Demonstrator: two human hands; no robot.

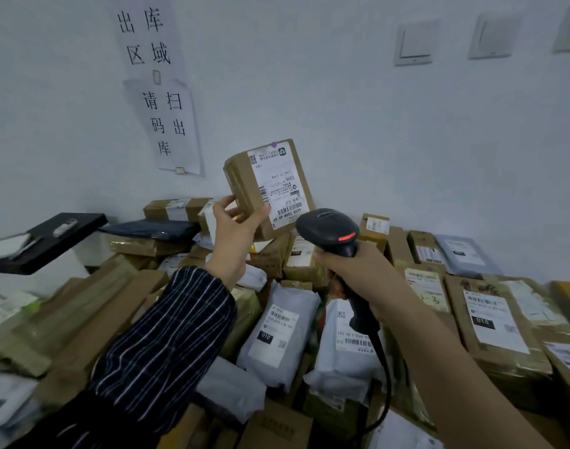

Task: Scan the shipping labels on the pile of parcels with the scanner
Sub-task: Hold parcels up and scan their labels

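- My left hand (235,228) holds a small cardboard box (240,179) raised above the pile of parcels (277,335). Thumb and fingers are curled round its lower left corner, which leaves the printed face uncovered.
- The box is tilted so that its white shipping label (282,179) faces me. The label is upside down, and its main barcode (288,210) runs along the lower edge, nearest the scanner.
- My right hand (351,267) is wrapped round the handle of the black scanner (329,228), fingers closed on the grip. Whether a finger is on the trigger, I cannot tell.
- The scanner head sits just beside the box's lower right corner and points up at the barcode. A red strip (347,236) glows on its back. Its cable (385,367) trails down over the parcels.
- I judge this to be the moment of reading: the box is lifted clear so that the beam meets only one label.
- Below, brown boxes and grey mailer bags lie heaped, many with their labels facing up.
- Paper signs (167,124) are stuck on the wall behind.
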